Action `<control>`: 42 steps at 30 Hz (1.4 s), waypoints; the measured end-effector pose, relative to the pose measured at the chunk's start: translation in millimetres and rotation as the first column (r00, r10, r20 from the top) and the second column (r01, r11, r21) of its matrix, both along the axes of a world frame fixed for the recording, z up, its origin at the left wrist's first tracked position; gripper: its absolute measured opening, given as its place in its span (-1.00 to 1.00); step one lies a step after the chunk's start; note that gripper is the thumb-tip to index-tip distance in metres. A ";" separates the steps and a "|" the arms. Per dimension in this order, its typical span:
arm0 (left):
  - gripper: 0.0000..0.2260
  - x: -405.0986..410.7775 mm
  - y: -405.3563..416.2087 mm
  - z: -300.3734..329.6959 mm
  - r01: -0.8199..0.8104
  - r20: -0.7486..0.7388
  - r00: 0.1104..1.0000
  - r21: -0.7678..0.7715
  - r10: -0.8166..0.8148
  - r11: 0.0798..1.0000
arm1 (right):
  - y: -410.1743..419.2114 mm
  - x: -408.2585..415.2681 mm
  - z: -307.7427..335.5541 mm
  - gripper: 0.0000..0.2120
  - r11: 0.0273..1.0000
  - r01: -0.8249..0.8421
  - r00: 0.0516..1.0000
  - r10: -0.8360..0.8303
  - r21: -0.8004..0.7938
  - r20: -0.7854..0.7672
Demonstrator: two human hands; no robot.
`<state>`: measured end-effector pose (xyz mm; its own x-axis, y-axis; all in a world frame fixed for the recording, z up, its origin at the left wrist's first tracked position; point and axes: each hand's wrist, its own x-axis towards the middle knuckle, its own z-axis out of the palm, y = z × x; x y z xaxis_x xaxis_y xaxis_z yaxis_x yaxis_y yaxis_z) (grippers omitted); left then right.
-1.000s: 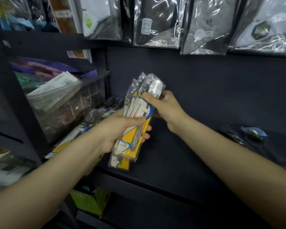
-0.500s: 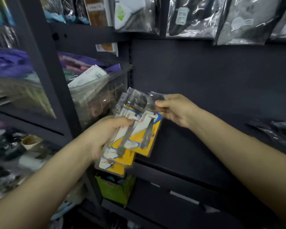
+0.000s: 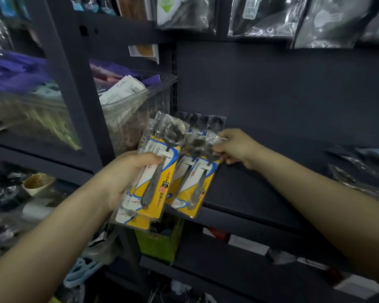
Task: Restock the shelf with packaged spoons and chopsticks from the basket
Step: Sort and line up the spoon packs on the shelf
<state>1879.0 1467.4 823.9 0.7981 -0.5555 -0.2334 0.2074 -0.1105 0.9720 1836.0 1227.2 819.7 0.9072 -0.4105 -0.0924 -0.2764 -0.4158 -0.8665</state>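
Note:
My left hand (image 3: 127, 171) grips a stack of packaged spoons (image 3: 155, 171), clear bags with yellow and blue cards, held upright in front of the dark shelf (image 3: 260, 193). My right hand (image 3: 234, 147) pinches the top of a second bunch of spoon packs (image 3: 197, 182), pulled off to the right of the stack and hanging over the shelf's front edge. More spoon packs (image 3: 202, 121) stand at the shelf's back left behind both bunches. No basket is in view.
A clear plastic bin (image 3: 129, 110) of goods sits on the shelf to the left. Bagged items hang above (image 3: 271, 16). Dark wrapped items (image 3: 359, 167) lie at the shelf's right. A green box (image 3: 160, 243) stands on the shelf below.
The single stack has been split: my right hand drew some packs off to the right, while my left keeps the rest. The view has shifted left and down.

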 end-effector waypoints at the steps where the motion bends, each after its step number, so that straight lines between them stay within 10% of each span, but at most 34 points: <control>1: -0.87 0.5 -0.8 -0.8 0.003 0.007 1.000 -0.001 -0.003 1.000 | 0.8 1.5 -1.7 -0.85 0.994 -0.018 1.000 0.018 -0.107 -0.003; 9: -0.86 -6.6 -14.1 -7.0 0.053 -0.052 0.997 -0.031 -0.055 0.998 | 0.1 9.8 -6.7 -0.93 0.942 0.006 1.000 0.002 -0.336 0.025; 20: -0.87 -20.8 -17.1 -4.9 0.052 -0.075 0.996 -0.069 -0.057 0.996 | -12.0 2.5 -1.7 -0.71 0.995 0.052 0.998 -0.054 -0.085 -0.023; 26: -0.88 -22.0 -19.0 0.4 0.033 -0.051 0.998 -0.129 -0.040 0.991 | -6.5 7.2 6.3 -0.76 0.886 0.162 0.983 -0.106 -0.434 0.150; 31: -0.86 -32.4 -43.4 12.6 0.077 -0.033 0.996 -0.207 -0.085 0.975 | 20.2 -17.5 35.2 -0.75 0.993 0.007 0.977 -0.031 0.117 0.209; 42: -0.87 -31.6 -74.9 19.8 0.089 0.092 0.992 -0.045 -0.085 0.995 | -63.5 -7.7 17.4 -0.78 0.851 0.389 0.864 -0.470 0.354 0.180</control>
